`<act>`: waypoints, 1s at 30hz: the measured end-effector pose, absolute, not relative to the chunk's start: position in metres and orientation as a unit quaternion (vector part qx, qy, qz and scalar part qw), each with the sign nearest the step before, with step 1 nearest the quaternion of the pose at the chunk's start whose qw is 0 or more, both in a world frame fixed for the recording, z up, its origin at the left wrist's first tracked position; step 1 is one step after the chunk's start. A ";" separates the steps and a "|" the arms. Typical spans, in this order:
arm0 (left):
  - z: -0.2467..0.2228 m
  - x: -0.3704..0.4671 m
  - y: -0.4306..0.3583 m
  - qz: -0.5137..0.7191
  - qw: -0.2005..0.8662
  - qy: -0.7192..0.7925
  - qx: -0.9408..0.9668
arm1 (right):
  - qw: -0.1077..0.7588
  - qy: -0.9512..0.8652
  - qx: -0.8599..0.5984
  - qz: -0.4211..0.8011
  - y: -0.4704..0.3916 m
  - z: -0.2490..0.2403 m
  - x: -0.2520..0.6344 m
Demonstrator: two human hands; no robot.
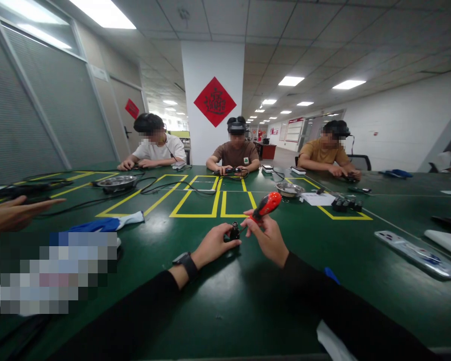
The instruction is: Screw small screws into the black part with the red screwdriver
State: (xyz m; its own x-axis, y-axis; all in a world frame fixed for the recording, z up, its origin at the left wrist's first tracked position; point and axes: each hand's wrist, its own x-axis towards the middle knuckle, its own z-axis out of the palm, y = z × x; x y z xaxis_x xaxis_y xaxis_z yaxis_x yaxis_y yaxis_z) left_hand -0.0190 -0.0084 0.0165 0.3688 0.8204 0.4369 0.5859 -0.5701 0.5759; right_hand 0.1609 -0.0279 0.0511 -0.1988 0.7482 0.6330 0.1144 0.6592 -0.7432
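Two hands over a green desk [248, 301]: left hand [214, 244] closed around a small black part [234, 232], right hand [267, 239] gripping a red-handled screwdriver [265, 206] touching it.

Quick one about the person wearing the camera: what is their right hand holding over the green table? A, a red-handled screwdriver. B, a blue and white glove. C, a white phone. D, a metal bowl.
A: the right hand grips a red-handled screwdriver, its tip aimed at the small black part that the left hand holds on the green table.
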 end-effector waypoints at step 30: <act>0.014 -0.024 -0.005 0.373 0.234 0.419 0.794 | 0.740 -0.498 -0.361 0.273 0.001 0.035 0.168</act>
